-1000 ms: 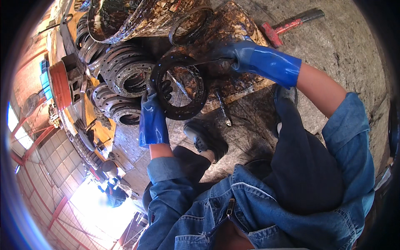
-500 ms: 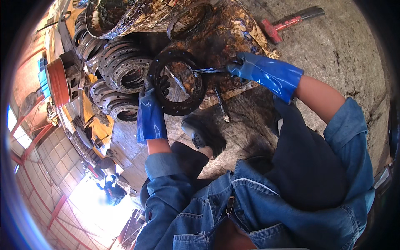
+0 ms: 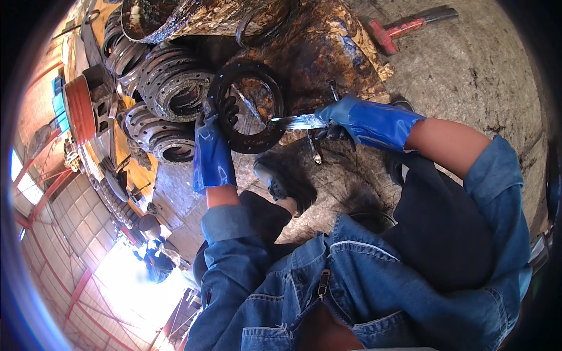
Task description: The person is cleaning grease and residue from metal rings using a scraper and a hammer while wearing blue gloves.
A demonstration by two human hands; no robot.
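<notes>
The dark metal ring [image 3: 246,105], a flat flange with bolt holes round it, stands on edge over a greasy, rust-brown board [image 3: 328,52], near the middle of the view and just in front of the person's black shoe [image 3: 287,181]. The left hand [image 3: 213,134], in a blue rubber glove smeared black at the fingers, is closed on the ring's lower left rim and holds it upright. The right hand [image 3: 345,120], gloved the same way, is wrapped tight around a bright metal scraper blade [image 3: 295,123], whose tip touches the ring's right inner edge. To the left of the ring lies a heap of similar rusty flanges [image 3: 164,93], stacked and overlapping. A red-handled hammer [image 3: 404,26] rests on the concrete floor [image 3: 480,76], well apart at the upper right. Both arms wear blue denim sleeves pushed back from the gloves.
</notes>
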